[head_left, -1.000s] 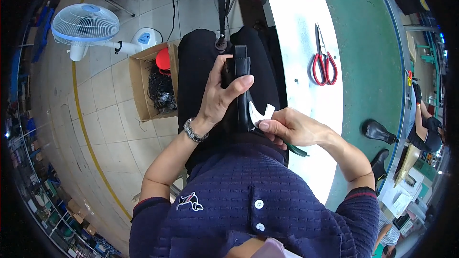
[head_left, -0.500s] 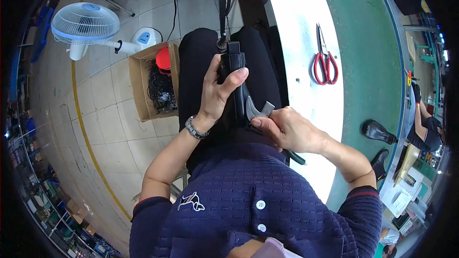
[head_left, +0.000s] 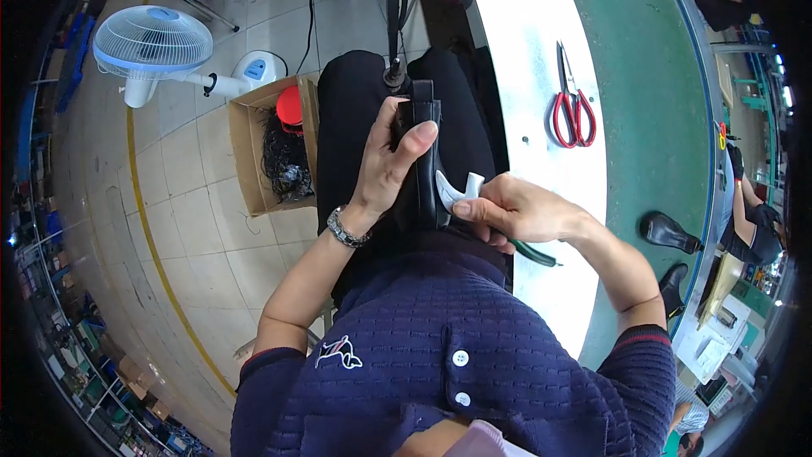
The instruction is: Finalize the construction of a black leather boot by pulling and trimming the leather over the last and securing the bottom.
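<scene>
A black leather shoe (head_left: 429, 173) lies lengthwise over my lap, its far end close to the round tip of an upright metal rod (head_left: 394, 76). My left hand (head_left: 378, 169) is wrapped round its left side, thumb on top. In my right hand (head_left: 531, 213) is a pair of lasting pincers (head_left: 458, 193) with a curved silver head and green handles, the fingers closed about the grip. Its hooked head lies against or very near the shoe's right side; actual contact I cannot tell.
Red-handled scissors (head_left: 574, 118) lie on the white bench (head_left: 541, 25) at right. Past it runs a green surface (head_left: 651, 118) with black boots (head_left: 668, 232). On the left stand a cardboard box (head_left: 245, 161) of black scraps and a fan (head_left: 152, 38). People work at far right.
My right hand has turned the pincers, so the head tilts differently and more green handle shows at right. The shoe has shifted slightly right; my left hand keeps its hold.
</scene>
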Available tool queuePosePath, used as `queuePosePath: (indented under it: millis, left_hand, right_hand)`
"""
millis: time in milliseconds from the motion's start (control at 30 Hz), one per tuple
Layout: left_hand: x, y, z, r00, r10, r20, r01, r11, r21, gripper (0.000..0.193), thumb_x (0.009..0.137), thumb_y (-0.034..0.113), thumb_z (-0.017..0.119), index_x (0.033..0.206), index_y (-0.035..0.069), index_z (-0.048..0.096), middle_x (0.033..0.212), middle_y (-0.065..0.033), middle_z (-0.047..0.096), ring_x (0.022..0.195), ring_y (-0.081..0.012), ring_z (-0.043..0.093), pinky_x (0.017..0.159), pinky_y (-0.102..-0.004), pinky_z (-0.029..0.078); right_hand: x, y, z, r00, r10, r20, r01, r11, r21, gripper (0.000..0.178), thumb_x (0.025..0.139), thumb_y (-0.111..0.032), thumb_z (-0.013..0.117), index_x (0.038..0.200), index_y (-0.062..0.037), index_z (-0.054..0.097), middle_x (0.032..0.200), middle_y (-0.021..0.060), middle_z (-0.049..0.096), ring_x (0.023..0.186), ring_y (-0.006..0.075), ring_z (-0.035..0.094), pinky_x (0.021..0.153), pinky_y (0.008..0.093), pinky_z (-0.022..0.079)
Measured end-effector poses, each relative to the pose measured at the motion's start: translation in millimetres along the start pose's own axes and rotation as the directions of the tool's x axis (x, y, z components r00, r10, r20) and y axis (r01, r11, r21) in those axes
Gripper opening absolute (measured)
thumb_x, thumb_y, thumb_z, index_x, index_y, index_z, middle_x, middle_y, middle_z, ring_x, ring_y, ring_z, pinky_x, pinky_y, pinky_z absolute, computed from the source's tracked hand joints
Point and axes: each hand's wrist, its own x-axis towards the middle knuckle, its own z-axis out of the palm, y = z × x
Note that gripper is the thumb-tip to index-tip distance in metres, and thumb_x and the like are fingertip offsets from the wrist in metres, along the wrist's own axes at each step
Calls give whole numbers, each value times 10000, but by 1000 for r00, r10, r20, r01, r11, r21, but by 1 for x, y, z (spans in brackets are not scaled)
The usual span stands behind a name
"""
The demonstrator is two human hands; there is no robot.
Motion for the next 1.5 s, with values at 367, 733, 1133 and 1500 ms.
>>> queuePosePath:
  millis: [367, 733, 1133, 1500]
  left_hand:
    - [11, -2, 0, 993, -99, -66, 94, 993, -73, 293, 893, 344, 639, 970, 77, 547, 815, 37, 498, 762, -59, 466, 711, -230, 406]
    - [37, -62, -50, 828, -381, 412, 547, 713, -440, 804, 899, 716, 348, 1357, 59, 429, 1250, -55, 559, 1124, -148, 530, 966, -296, 415]
    - [30, -24, 34, 938, -228, -261, 243, 970, 26, 736, 983, 607, 265, 1377, 9, 437, 1337, -105, 499, 1194, -167, 483, 1043, -298, 362]
    - [64, 34, 51, 768, 296, 567, -399, 915, 63, 681, 1030, 491, 209, 886, 17, 676, 873, -94, 656, 917, -208, 586, 921, -326, 417]
  right_hand:
    - [1, -15, 9, 986, 108, -128, -115, 992, -45, 644, 979, -485, 460, 606, 27, 573, 524, 64, 564, 459, 147, 592, 465, 281, 469]
    - [-33, 51, 29, 904, 105, -415, -169, 978, -119, 495, 929, -411, 589, 668, 3, 667, 549, 96, 622, 500, 222, 640, 512, 341, 498]
    - [-32, 173, 17, 281, -359, -890, -512, 729, -455, 448, 858, -108, 635, 1288, -45, 524, 1096, 169, 589, 965, 328, 607, 810, 410, 502]
    - [57, 81, 34, 916, -106, -387, 395, 64, 917, 802, 884, -698, 420, 1381, -70, 434, 1315, 129, 533, 1168, 247, 538, 974, 418, 452]
